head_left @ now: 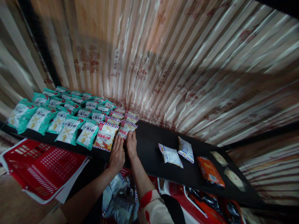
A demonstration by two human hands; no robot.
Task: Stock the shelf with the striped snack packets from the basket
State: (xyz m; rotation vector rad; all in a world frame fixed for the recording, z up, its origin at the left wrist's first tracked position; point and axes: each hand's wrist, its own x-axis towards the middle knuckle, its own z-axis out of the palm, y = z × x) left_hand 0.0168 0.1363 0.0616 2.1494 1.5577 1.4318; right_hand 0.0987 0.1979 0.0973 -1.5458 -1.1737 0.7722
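A red-and-white snack bag point(128, 125) with a striped edge stands upright near the front of the black shelf point(149, 140). My left hand point(117, 153) presses its fingers on the bag's lower left side. From the right, my right hand point(132, 144) grips the same bag, so it sits between both hands. Just left of it is a matching snack bag point(106, 136), upright and touching the row. Behind these stand more striped bags point(116, 115), partly hidden. Rows of teal snack bags point(67, 129) fill the shelf's left end.
Two striped bags point(171, 155) lie flat to the right, beside an orange packet point(211, 171) and two round pale packages point(234, 179). Below the shelf are an empty red basket point(46, 168) and a basket of silvery bags point(121, 199). A pleated printed curtain point(149, 62) hangs behind.
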